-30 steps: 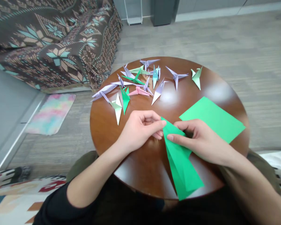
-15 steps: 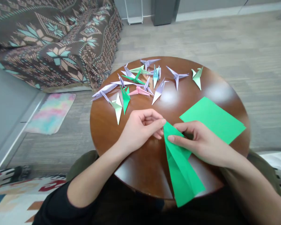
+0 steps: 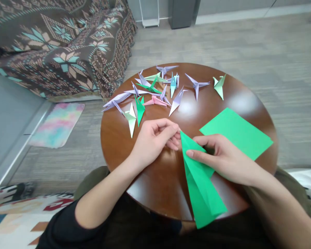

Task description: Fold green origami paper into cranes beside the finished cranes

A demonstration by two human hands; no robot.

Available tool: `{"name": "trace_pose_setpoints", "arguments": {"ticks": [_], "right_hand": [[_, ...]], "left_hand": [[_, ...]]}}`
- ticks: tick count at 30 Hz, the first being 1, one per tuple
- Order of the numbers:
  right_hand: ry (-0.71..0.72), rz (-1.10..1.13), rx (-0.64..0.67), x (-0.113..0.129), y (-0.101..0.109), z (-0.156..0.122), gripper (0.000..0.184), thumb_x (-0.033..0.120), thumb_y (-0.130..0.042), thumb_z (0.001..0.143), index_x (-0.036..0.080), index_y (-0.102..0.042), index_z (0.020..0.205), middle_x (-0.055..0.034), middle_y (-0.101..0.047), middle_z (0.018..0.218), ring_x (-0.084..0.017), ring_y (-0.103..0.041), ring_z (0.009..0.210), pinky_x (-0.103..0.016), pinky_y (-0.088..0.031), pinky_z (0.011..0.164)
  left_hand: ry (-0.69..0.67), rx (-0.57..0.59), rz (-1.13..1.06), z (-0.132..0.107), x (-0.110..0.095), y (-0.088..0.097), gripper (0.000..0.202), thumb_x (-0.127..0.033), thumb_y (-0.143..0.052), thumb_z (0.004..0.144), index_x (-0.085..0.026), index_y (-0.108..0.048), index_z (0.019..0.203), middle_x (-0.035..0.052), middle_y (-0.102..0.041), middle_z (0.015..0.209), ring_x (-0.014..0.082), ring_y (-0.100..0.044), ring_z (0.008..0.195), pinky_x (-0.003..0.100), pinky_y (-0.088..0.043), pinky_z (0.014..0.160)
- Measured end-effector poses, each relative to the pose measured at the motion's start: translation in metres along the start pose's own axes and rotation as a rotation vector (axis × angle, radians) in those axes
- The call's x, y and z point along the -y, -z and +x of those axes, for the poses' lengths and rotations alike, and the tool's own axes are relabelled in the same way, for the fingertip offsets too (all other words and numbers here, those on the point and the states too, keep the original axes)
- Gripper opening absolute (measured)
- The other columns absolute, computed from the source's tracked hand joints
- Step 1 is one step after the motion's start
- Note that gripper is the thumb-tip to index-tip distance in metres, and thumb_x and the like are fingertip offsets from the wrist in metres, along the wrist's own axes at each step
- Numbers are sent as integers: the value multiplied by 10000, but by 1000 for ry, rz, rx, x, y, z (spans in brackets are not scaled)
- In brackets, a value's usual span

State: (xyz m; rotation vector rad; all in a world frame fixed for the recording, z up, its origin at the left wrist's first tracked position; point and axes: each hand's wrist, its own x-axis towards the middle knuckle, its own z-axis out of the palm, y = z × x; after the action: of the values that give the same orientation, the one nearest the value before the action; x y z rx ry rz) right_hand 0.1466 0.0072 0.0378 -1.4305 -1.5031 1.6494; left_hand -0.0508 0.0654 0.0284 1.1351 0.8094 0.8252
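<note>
A partly folded sheet of green origami paper [image 3: 204,186] slants over the near edge of the table, its narrow corner pointing up and left. My right hand [image 3: 217,155] grips it near the upper part, thumb on top and fingers beneath. Just left of the narrow corner is my left hand [image 3: 158,138], its fingers curled and its thumb against the index finger. Its fingertips are at the paper's tip; no paper shows between them. A flat green sheet of paper [image 3: 235,131] lies on the table beyond my right hand.
Several folded paper cranes in purple, green and white, and a pink crane [image 3: 155,101], cluster at the far left of the round brown table [image 3: 160,186]. A pale green crane [image 3: 219,86] lies apart at the far right. A patterned sofa [image 3: 75,65] stands beyond the table.
My left thumb and fingers have drawn slightly left, off the narrow corner of the green paper. My right hand keeps its grip; the view has shifted slightly.
</note>
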Motion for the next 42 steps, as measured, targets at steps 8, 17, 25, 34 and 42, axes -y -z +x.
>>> {"name": "trace_pose_setpoints", "arguments": {"ticks": [8,17,25,34,42], "right_hand": [[22,-31,5,1,0,1,295,470,-728,904,183,-714,839,25,-571,722,-134,-457,667,-252,-393,600],[38,-20,22,1,0,1,270,450,-723,918,185,-735,869,27,-605,733,-135,-478,673,-250,-411,618],[85,-105,-63,0,2,1,289,477,-734,910,199,-771,839,19,-649,743,-152,-512,692,-260,-414,638],[60,-106,-111,-1,3,3,375,559,-753,862,199,-748,755,8,-611,679,-160,-486,645,-270,-392,565],[55,-157,-133,-2,2,4,380,542,-738,871,192,-708,727,18,-520,663,-140,-421,634,-277,-326,546]], "left_hand": [[98,19,38,0,-4,-4,242,-214,-900,702,-120,-688,772,-21,-698,579,82,-647,489,152,-551,505],[98,31,41,0,-3,-2,221,-202,-894,715,-119,-698,771,-23,-699,576,77,-650,494,144,-549,517],[193,172,97,0,-6,-2,276,-232,-901,720,-125,-651,673,-6,-697,576,88,-659,520,154,-558,538],[179,169,121,0,-5,-2,272,-276,-896,740,-129,-671,700,-1,-707,614,103,-678,560,189,-585,600],[183,215,125,0,-3,-1,283,-286,-884,763,-128,-663,685,0,-705,615,96,-668,545,186,-568,584]]}}
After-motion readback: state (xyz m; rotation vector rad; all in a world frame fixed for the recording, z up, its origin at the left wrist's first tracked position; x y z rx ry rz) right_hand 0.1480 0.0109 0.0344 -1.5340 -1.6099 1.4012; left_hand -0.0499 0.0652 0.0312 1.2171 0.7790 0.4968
